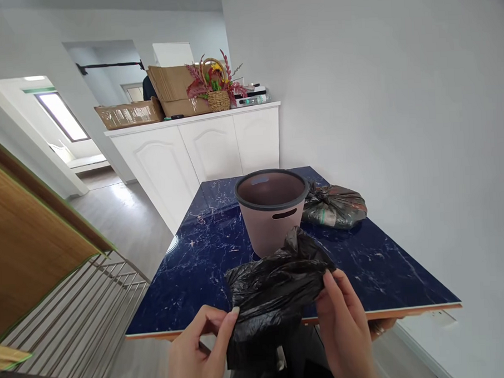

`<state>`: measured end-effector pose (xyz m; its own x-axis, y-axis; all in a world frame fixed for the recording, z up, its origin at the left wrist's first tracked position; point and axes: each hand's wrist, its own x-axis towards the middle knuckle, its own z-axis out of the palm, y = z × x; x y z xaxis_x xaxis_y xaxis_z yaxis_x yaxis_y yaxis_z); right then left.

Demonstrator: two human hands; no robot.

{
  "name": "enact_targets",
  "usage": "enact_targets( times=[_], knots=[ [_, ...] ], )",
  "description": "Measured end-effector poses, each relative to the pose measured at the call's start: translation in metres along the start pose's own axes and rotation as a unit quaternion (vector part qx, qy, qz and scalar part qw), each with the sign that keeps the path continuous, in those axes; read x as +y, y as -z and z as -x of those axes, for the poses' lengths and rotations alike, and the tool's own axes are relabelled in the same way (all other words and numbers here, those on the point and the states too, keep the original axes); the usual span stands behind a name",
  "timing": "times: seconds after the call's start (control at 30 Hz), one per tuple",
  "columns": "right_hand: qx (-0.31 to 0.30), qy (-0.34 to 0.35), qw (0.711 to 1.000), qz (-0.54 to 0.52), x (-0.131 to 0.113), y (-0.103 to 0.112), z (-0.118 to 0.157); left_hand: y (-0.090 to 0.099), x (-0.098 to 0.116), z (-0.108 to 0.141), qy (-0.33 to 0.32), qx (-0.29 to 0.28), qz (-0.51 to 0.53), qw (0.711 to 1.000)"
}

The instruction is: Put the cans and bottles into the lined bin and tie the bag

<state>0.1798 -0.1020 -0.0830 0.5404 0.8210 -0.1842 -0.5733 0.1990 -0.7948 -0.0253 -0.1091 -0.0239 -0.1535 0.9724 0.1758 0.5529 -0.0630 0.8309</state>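
Together, left hand and right hand pinching black bag, by table edge, tabletop spreading around bin.

Bare left hand, palm inward: the index finger arches while the straight thumb slants up to a pinch. Bare right hand, slightly higher: thumb pressed toward gently bent fingers. The lower picture edge crops both near the wrists.

Blue marbled table; upright pinkish bin; knotted dark bag beside bin
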Motion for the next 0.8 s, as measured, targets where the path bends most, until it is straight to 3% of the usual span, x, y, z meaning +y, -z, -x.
enact_targets(
  times=[0.13,0.33,0.5,0.67,0.8],
  knots=[
    [0.027,-0.042,0.998,-0.029,0.004,0.002,0.0,0.005,0.0,-0.002,-0.012,0.019,0.012,1.0],
    [0.041,-0.054,0.998,-0.013,0.001,0.009,0.001,0.008,-0.002,-0.003,-0.001,0.058,0.059,0.997],
    [0.014,-0.083,0.995,-0.046,-0.007,0.007,0.001,0.001,-0.005,0.003,-0.028,0.004,0.059,0.998],
    [0.068,-0.097,0.992,-0.049,-0.003,0.009,0.002,-0.009,-0.003,0.008,-0.026,-0.037,0.068,0.997],
    [-0.01,-0.073,0.997,-0.04,-0.003,0.011,0.001,-0.013,-0.003,0.007,-0.026,-0.019,0.046,0.998]
  ],
)
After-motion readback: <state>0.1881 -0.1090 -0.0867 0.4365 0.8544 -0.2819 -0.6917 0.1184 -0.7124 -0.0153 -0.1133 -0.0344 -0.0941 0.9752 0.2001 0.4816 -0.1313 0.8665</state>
